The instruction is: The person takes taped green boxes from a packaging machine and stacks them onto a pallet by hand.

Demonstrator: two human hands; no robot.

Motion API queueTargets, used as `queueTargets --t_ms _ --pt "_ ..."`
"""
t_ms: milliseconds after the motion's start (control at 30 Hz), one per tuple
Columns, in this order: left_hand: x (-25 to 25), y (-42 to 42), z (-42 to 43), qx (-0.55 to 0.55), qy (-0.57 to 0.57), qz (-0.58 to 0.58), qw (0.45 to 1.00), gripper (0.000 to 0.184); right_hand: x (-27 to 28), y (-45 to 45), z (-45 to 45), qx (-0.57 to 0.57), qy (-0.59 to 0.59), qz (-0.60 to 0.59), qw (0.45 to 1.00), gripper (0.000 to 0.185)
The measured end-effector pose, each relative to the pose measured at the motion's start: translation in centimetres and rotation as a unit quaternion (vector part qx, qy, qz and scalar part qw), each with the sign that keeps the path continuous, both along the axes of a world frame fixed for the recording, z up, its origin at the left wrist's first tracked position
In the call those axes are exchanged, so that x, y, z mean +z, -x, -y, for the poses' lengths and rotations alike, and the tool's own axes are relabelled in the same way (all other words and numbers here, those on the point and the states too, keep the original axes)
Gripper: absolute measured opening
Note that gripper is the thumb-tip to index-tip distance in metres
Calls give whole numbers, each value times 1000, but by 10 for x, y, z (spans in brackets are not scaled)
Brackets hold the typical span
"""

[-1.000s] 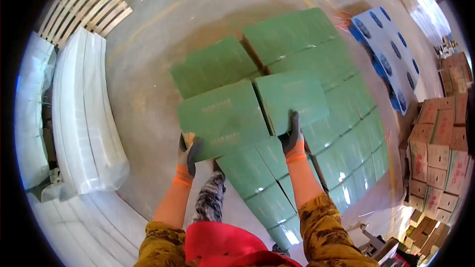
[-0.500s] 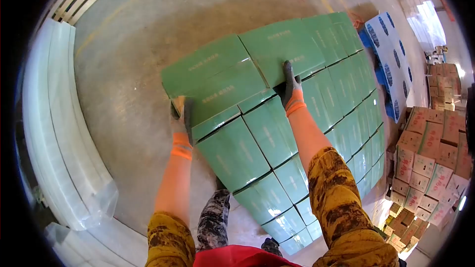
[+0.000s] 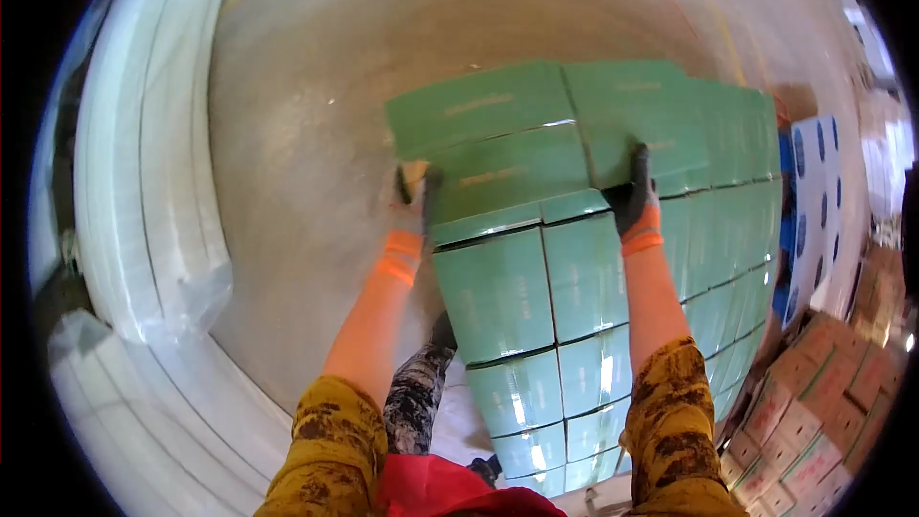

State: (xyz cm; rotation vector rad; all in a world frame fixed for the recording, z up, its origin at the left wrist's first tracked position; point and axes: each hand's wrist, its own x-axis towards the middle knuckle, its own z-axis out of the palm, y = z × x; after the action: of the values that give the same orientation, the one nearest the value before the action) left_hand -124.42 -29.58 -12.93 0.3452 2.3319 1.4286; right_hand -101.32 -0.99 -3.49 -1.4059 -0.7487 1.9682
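Note:
A stack of green cartons [image 3: 493, 292] stands in front of me, its top layer lying along the far side. My left hand [image 3: 414, 199], in a dark grey glove with an orange cuff, grips the left end of the near top carton [image 3: 507, 172]. A tan patch shows at its fingers; I cannot make out what it is. My right hand [image 3: 634, 196], gloved alike, holds the same carton's right end. Its fingers reach over a dark gap beside the neighbouring green carton [image 3: 632, 115]. The undersides of the cartons are hidden.
Long white wrapped bundles [image 3: 153, 153] lie along the left. A pallet with a white, blue-spotted top [image 3: 814, 211] stands right of the stack. Brown cartons [image 3: 795, 421] are piled at lower right. My leg [image 3: 416, 397] is close to the stack's near left side.
My view has turned, so the stack and both hands appear farther right and the stack looks straighter. Both hands keep their places on the same carton.

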Motion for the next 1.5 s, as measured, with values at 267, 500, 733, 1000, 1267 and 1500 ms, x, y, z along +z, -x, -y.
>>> queueTargets --t_ms 267,500,733,1000,1267,1500 --pt "88 -1 -24 -160 351 56 921 71 8 -20 11 45 88 117 988 78" --pt "152 -159 29 -40 -107 97 989 54 68 -175 203 53 58 49 996 50" --pt "211 -460 177 -396 117 99 905 35 136 -451 452 -46 130 101 985 51" --pt "258 -910 257 -494 115 447 737 45 274 -879 615 -243 -164 318 902 44" --pt "321 -1316 294 -730 197 453 473 96 358 -1253 854 -822 -86 229 514 41" --pt "416 -1427 355 -713 166 480 484 71 328 -1445 900 -793 96 -26 601 65"
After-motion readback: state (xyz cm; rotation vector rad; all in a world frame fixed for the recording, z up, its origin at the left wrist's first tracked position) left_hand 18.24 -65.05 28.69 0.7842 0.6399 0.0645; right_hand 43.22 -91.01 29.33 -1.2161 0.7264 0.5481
